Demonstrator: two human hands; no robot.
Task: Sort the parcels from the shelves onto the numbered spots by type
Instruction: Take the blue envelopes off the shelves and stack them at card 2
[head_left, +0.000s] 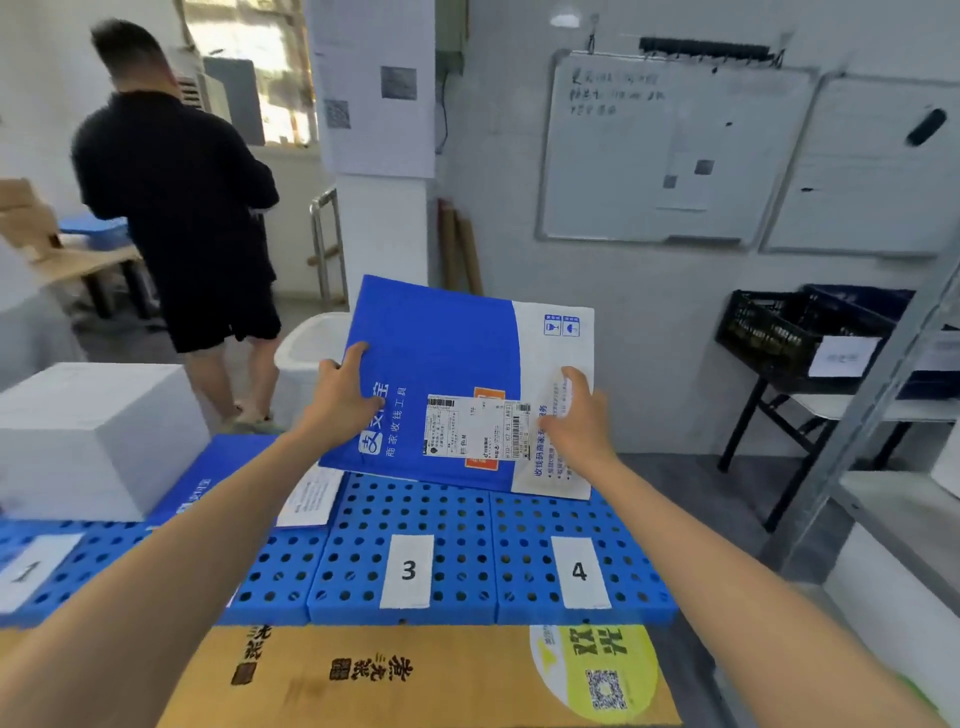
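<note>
Above the blue perforated surface (457, 519), we hold a flat blue-and-white parcel (441, 353) with left hand (345, 395) and right hand (576, 415), fingers (358, 353) clamped on its edges, seemingly mid-placement, next lowering it squarely behind label 3 (408, 570) or label 4 (579, 571).
</note>
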